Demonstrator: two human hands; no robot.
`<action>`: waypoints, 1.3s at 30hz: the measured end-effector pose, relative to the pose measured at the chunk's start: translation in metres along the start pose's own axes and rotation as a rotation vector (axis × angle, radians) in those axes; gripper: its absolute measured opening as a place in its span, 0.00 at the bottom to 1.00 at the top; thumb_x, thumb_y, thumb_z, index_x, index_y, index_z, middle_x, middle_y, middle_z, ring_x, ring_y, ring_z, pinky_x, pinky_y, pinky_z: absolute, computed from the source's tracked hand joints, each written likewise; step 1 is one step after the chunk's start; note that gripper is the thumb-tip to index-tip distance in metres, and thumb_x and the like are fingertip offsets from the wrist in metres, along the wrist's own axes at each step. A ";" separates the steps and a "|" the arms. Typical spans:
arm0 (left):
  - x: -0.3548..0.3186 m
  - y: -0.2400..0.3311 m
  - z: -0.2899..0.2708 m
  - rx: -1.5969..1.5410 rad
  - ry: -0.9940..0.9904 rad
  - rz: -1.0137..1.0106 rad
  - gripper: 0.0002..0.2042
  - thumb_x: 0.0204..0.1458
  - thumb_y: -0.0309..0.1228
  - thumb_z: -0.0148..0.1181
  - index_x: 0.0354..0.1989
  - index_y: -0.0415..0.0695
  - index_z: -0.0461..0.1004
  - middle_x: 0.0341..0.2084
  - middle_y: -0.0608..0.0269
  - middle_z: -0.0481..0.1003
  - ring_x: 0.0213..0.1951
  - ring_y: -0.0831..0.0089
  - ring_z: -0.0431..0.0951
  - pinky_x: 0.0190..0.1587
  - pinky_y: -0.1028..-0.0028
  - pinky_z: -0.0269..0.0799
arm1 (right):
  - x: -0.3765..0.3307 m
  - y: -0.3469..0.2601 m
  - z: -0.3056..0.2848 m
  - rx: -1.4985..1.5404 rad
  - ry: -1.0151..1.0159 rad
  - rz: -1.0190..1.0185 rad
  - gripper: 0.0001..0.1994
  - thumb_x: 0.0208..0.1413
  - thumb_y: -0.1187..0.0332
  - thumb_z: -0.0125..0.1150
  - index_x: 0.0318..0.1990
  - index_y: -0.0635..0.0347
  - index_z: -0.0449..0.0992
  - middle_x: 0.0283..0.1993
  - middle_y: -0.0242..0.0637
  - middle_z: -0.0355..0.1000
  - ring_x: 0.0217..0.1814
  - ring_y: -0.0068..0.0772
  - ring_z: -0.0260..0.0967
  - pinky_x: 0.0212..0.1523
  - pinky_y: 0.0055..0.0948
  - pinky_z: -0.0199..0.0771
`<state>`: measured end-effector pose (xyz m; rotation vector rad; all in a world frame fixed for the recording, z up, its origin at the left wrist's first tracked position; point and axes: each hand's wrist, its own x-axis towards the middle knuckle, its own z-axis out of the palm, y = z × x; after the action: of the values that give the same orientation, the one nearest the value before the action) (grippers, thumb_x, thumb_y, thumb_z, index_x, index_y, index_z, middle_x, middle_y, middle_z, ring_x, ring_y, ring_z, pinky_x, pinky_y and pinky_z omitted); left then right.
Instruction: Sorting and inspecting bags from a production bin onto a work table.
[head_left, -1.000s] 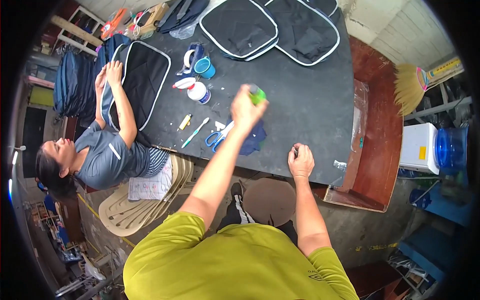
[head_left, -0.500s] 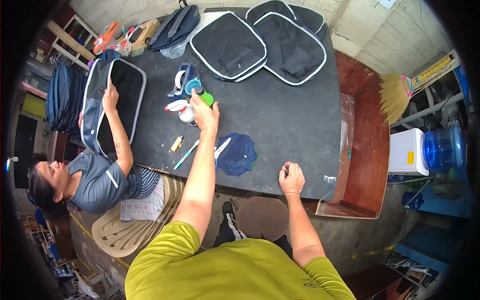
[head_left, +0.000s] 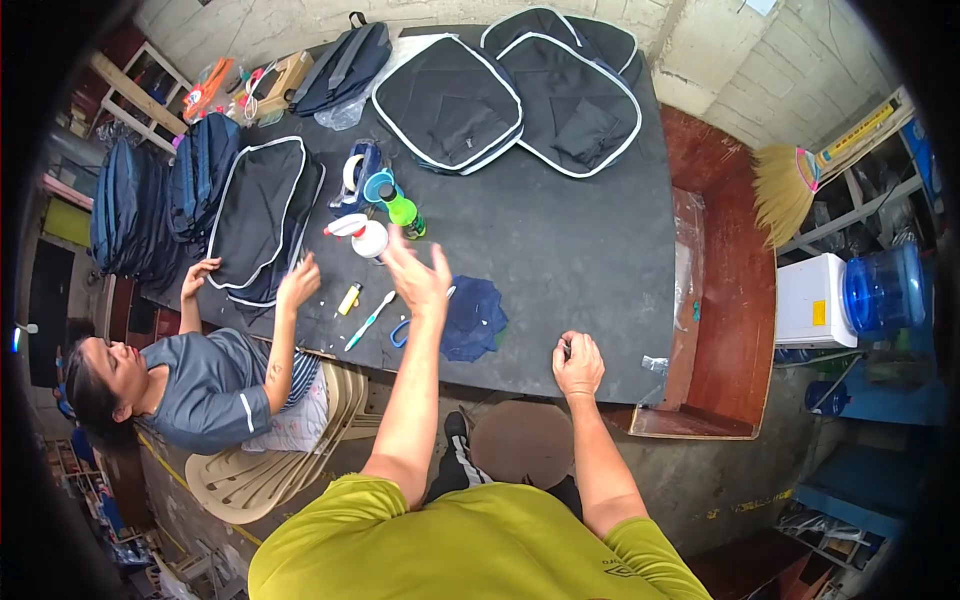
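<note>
The left hand (head_left: 418, 283) is over the table (head_left: 590, 255), fingers spread apart, just beside the green bottle (head_left: 402, 211); contact at the fingertips cannot be told. The green bottle stands near the table's left-middle, its dark top overlapping the blue cup (head_left: 377, 183) in this view. The right hand (head_left: 580, 368) rests at the near edge, fingers curled together on a small dark thing (head_left: 566, 349) – mostly hidden, kind unclear. Crowding the left hand on its left: the spray bottle (head_left: 369, 240), white with red parts, close to the fingers. Beyond that, the tape (head_left: 350, 172) sits against the cup. Nearer the body lie the yellow lighter (head_left: 349, 299) and the toothbrush (head_left: 371, 319), set at a slant; the scissors (head_left: 400, 334) are partly covered by the left forearm. The navy cloth (head_left: 473, 320) lies crumpled between the two hands, nearer the left. Far side of the table: black panels (head_left: 450, 105) with white edging, overlapping, then a backpack (head_left: 345, 68) at the far left. A co-worker (head_left: 205, 385) in grey sits to the left, one hand at a white-edged bag (head_left: 260, 212). Stool (head_left: 521, 443) below the near edge; red-brown bench (head_left: 730, 300) along the right – broom (head_left: 789, 190) and water dispenser (head_left: 812, 300) past it.
</note>
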<state>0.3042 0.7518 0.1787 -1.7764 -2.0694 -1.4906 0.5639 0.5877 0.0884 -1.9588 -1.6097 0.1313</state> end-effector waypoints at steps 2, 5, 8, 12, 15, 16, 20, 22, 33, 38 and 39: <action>-0.030 0.009 0.002 -0.179 -0.169 0.085 0.35 0.46 0.26 0.69 0.64 0.37 0.62 0.38 0.53 0.69 0.38 0.59 0.71 0.42 0.63 0.72 | 0.000 -0.005 -0.001 0.009 -0.029 0.015 0.09 0.50 0.67 0.64 0.39 0.50 0.75 0.37 0.33 0.72 0.41 0.43 0.72 0.41 0.43 0.73; -0.071 0.020 0.008 -0.152 -0.508 0.117 0.33 0.46 0.29 0.69 0.62 0.39 0.65 0.43 0.47 0.71 0.46 0.51 0.73 0.50 0.59 0.71 | 0.003 -0.010 -0.006 -0.031 0.047 -0.052 0.19 0.49 0.64 0.66 0.50 0.51 0.75 0.48 0.37 0.73 0.54 0.43 0.69 0.58 0.47 0.61; -0.092 0.005 0.034 -0.026 -0.570 0.178 0.30 0.50 0.35 0.67 0.62 0.41 0.66 0.53 0.48 0.69 0.56 0.50 0.68 0.60 0.55 0.63 | 0.002 -0.005 -0.004 -0.089 0.117 -0.068 0.21 0.49 0.63 0.67 0.52 0.52 0.75 0.52 0.37 0.72 0.57 0.42 0.68 0.63 0.49 0.57; -0.104 0.001 0.043 0.179 -0.681 0.236 0.28 0.56 0.43 0.61 0.63 0.45 0.67 0.58 0.52 0.65 0.64 0.53 0.61 0.64 0.52 0.55 | 0.000 -0.008 -0.002 -0.103 0.036 -0.040 0.25 0.47 0.58 0.70 0.54 0.50 0.74 0.54 0.37 0.69 0.59 0.43 0.65 0.64 0.50 0.55; -0.104 0.000 0.043 0.174 -0.687 0.245 0.28 0.56 0.43 0.61 0.63 0.46 0.67 0.58 0.52 0.66 0.65 0.53 0.61 0.64 0.51 0.55 | 0.003 -0.012 -0.004 -0.115 0.016 -0.034 0.28 0.44 0.54 0.73 0.53 0.50 0.74 0.54 0.37 0.69 0.59 0.43 0.64 0.65 0.51 0.54; -0.104 -0.001 0.043 0.168 -0.692 0.239 0.28 0.56 0.43 0.61 0.63 0.46 0.67 0.58 0.52 0.66 0.65 0.53 0.61 0.64 0.51 0.55 | 0.004 -0.014 -0.004 -0.115 0.011 -0.034 0.28 0.43 0.53 0.73 0.53 0.50 0.74 0.53 0.37 0.68 0.59 0.43 0.64 0.65 0.51 0.53; -0.103 -0.006 0.041 0.117 -0.683 0.230 0.27 0.56 0.43 0.61 0.63 0.46 0.68 0.59 0.52 0.65 0.65 0.53 0.61 0.64 0.51 0.55 | 0.004 -0.017 -0.002 -0.147 0.002 -0.033 0.29 0.42 0.52 0.75 0.53 0.50 0.74 0.53 0.37 0.68 0.59 0.43 0.64 0.65 0.50 0.53; -0.102 -0.009 0.039 0.099 -0.693 0.221 0.27 0.56 0.42 0.61 0.63 0.46 0.68 0.59 0.52 0.65 0.66 0.52 0.61 0.64 0.51 0.56 | 0.004 -0.020 -0.002 -0.155 -0.002 -0.033 0.29 0.42 0.53 0.75 0.53 0.50 0.74 0.54 0.38 0.68 0.60 0.43 0.64 0.65 0.49 0.54; -0.058 -0.005 0.043 0.043 -0.816 0.127 0.19 0.56 0.43 0.60 0.52 0.45 0.75 0.50 0.56 0.72 0.55 0.58 0.70 0.56 0.53 0.64 | 0.005 -0.023 -0.002 -0.152 0.012 -0.023 0.29 0.41 0.54 0.75 0.52 0.50 0.74 0.53 0.39 0.68 0.60 0.44 0.64 0.65 0.48 0.55; -0.016 -0.029 0.078 -0.006 -0.624 0.106 0.16 0.55 0.40 0.61 0.49 0.46 0.78 0.49 0.56 0.73 0.55 0.56 0.71 0.57 0.55 0.66 | 0.009 -0.021 -0.004 -0.144 -0.003 -0.029 0.30 0.41 0.51 0.75 0.52 0.50 0.74 0.53 0.39 0.67 0.59 0.44 0.64 0.66 0.50 0.53; -0.006 -0.032 0.087 0.006 -0.624 0.099 0.16 0.55 0.40 0.61 0.49 0.46 0.78 0.50 0.55 0.73 0.57 0.55 0.70 0.58 0.55 0.66 | 0.009 -0.020 -0.005 -0.140 -0.006 -0.027 0.30 0.41 0.51 0.75 0.52 0.50 0.74 0.53 0.39 0.67 0.59 0.44 0.64 0.66 0.51 0.53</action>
<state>0.3273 0.8080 0.1081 -2.5417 -2.1506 -0.9767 0.5510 0.5961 0.1047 -2.0421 -1.6888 0.0148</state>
